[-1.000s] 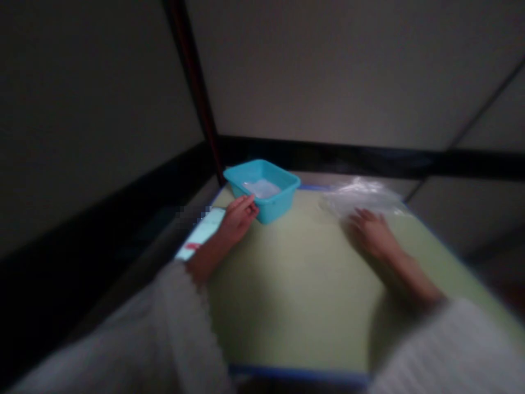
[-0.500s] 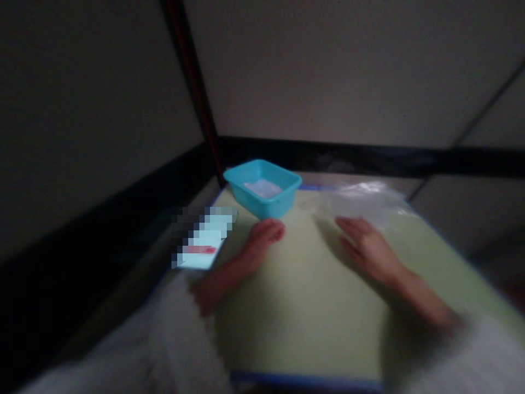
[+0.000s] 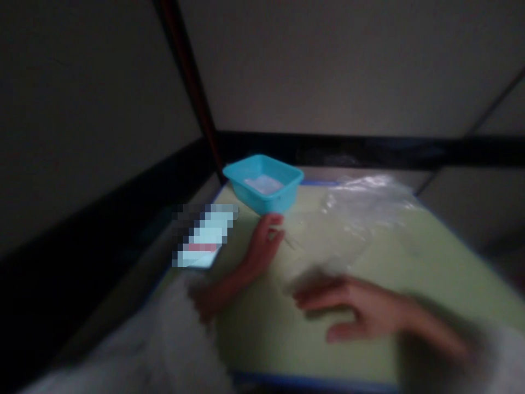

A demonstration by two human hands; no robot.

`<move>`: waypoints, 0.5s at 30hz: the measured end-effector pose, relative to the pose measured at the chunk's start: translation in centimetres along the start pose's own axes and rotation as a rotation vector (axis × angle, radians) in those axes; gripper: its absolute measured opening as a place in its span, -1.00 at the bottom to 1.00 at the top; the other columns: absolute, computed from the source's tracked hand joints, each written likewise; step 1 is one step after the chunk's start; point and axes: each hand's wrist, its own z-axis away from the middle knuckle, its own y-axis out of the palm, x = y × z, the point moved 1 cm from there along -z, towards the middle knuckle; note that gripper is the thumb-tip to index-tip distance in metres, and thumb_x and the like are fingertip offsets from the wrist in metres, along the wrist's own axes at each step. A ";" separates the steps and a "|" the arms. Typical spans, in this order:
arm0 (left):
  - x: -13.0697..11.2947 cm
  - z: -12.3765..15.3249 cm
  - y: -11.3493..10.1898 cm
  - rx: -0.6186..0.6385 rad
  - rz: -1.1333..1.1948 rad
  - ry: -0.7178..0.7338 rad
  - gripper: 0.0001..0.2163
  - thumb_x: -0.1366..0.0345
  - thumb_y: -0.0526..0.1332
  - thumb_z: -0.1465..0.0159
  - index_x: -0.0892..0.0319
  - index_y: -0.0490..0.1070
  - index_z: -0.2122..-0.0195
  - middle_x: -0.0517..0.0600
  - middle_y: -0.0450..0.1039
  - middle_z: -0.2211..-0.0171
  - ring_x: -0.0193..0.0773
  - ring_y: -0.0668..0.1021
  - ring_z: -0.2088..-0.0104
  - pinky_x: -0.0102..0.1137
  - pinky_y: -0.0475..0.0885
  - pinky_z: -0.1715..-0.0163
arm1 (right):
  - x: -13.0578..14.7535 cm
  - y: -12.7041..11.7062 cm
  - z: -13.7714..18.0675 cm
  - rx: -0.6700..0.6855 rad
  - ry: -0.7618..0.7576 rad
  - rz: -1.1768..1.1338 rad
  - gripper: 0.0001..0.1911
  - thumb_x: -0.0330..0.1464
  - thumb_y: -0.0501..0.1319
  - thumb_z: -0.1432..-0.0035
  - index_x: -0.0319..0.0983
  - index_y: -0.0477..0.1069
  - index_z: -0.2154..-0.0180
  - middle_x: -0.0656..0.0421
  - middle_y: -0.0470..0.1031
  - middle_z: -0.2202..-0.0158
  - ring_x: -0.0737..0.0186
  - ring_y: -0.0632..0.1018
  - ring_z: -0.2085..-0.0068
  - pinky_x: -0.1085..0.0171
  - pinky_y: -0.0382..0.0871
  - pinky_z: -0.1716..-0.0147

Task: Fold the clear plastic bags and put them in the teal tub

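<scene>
A clear, crinkled plastic sheet or bag [image 3: 371,200] lies across the far right of the table, with a thin, flatter part reaching toward the middle. My left hand [image 3: 264,243] is beside this part, just in front of the blue-green basket [image 3: 268,206]. Its thumb and fingers are apart, with a small gap showing and no object visible between them. My right hand [image 3: 355,306] is palm down nearer the front, fingers stretched and thumb spread. Its fingertips are close to the plastic's near edge; blur hides whether they touch it.
Whitish contents [image 3: 266,185] lie inside the basket. A lit phone-like screen [image 3: 209,238], partly pixelated, lies at the table's left edge. The yellow-green table [image 3: 295,339] has a blue edge. Walls stand behind and to the left, and the room is dim.
My right hand has come back toward me and its thumb has spread. My left thumb and fingers have parted. The clear plastic now reaches farther toward the table's middle.
</scene>
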 end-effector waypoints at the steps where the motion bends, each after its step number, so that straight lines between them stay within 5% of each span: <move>1: -0.6 0.2 0.2 -0.002 -0.017 0.016 -0.83 0.42 0.13 -0.16 0.15 0.30 0.20 0.04 0.38 0.16 -0.17 0.44 0.12 -0.20 0.39 0.13 | 0.1 -0.3 0.1 -0.019 -0.019 -0.097 -0.60 -0.30 0.25 -0.15 -0.28 0.42 -0.03 0.02 0.49 -0.02 0.18 0.49 -0.03 0.23 0.37 -0.02; 4: -2.8 0.8 0.6 0.088 -0.162 0.216 -0.84 0.46 0.10 -0.15 0.18 0.34 0.24 0.03 0.38 0.20 -0.21 0.44 0.13 -0.24 0.39 0.12 | -0.8 -1.5 0.7 -0.237 0.027 -0.190 -0.76 -0.29 0.20 -0.20 -0.25 0.51 0.14 0.09 0.59 0.20 0.22 0.58 0.17 0.26 0.44 0.16; 7: -4.3 1.5 0.9 0.282 -0.259 0.379 -0.85 0.43 0.08 -0.20 0.21 0.38 0.22 0.05 0.43 0.19 -0.22 0.46 0.11 -0.25 0.37 0.06 | -2.6 -3.0 1.2 -0.486 0.192 -0.031 -0.75 -0.25 0.11 -0.27 -0.23 0.51 0.19 0.08 0.57 0.20 0.18 0.55 0.20 0.22 0.42 0.21; 15: -4.6 2.8 1.2 0.555 -0.571 0.473 -0.68 0.35 0.11 -0.24 0.20 0.36 -0.03 0.07 0.46 0.00 -0.11 0.36 -0.13 0.03 -0.13 -0.25 | -4.1 -4.1 1.5 -0.355 0.380 0.148 -0.54 -0.09 -0.06 -0.32 -0.24 0.33 0.47 0.19 0.35 0.52 0.29 0.37 0.47 0.28 0.26 0.45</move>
